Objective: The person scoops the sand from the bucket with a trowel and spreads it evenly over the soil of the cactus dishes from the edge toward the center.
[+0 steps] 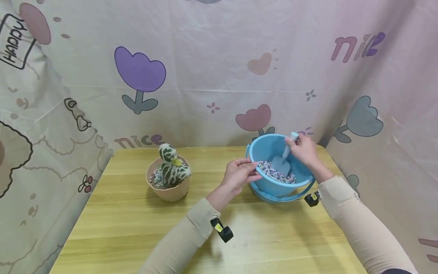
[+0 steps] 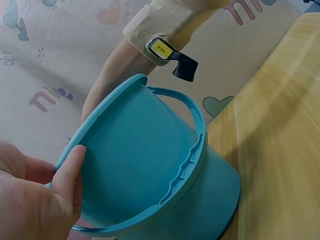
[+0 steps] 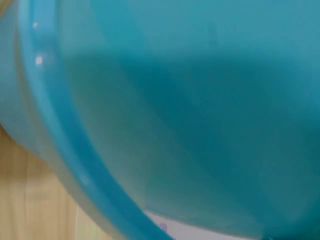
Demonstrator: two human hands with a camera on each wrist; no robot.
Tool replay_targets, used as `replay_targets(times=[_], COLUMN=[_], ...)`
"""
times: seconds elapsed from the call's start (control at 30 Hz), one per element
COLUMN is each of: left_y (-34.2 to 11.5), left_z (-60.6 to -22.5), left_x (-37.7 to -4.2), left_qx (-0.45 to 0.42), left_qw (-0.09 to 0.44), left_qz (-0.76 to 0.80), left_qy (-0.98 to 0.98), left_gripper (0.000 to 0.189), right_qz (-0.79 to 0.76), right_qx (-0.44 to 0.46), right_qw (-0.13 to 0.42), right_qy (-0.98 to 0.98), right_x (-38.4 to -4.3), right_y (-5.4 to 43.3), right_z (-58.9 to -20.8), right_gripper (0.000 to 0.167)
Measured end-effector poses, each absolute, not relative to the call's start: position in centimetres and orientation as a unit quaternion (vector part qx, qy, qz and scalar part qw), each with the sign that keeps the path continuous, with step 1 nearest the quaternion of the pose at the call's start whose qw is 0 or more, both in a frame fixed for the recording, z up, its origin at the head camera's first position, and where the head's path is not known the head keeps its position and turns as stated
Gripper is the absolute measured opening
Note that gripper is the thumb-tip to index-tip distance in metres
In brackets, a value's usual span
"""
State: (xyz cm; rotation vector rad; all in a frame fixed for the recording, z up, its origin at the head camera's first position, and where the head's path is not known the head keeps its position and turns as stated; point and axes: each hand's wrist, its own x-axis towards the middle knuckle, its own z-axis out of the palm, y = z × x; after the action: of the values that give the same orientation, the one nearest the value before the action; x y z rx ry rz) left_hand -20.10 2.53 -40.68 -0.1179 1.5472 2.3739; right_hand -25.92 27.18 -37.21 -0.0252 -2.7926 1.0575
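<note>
A blue bucket [image 1: 273,186] stands at the right of the table, its handle [image 1: 297,197] hanging down along the near side. Small multicoloured pebbles [image 1: 270,173] lie in it. My left hand [image 1: 236,175] pinches the bucket's rim at the left, thumb and fingers on either side, as the left wrist view also shows. My right hand [image 1: 304,150] grips the pale blue handle of a small shovel [image 1: 281,166], whose blade rests among the pebbles. The right wrist view is filled by the bucket's wall [image 3: 200,125] and hides the right hand.
On the left of the wooden table [image 1: 119,220] stands a peach-coloured pot [image 1: 172,193] with pebbles and a green-and-white fuzzy cactus-like plant [image 1: 171,171]. A printed cloth [image 1: 205,57] hangs close behind the table and at its sides.
</note>
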Motion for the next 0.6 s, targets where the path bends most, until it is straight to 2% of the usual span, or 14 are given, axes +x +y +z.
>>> replay_targets(times=[0.27,0.47,0.6], left_y=[2.68,2.67,2.69], left_z=[-40.89,-40.88,-40.88], left_x=[-20.14,-20.13,-20.06], left_qx=[-0.051,-0.049,-0.048], left_qw=[0.147,0.149,0.146], left_qz=[0.822,0.820,0.821], left_qy=[0.547,0.551,0.550], left_gripper=[0.032,0.030,0.029], right_qz=[0.371,0.442,0.467], right_qx=[-0.025,-0.030,-0.034], right_qw=[0.049,-0.014,-0.033], right_qy=[-0.927,-0.896,-0.883], right_x=[-26.02,-26.12,-26.15], right_y=[26.93,26.82,26.78], right_z=[-37.42,-37.35,-37.33], right_gripper=[0.049,0.059,0.061])
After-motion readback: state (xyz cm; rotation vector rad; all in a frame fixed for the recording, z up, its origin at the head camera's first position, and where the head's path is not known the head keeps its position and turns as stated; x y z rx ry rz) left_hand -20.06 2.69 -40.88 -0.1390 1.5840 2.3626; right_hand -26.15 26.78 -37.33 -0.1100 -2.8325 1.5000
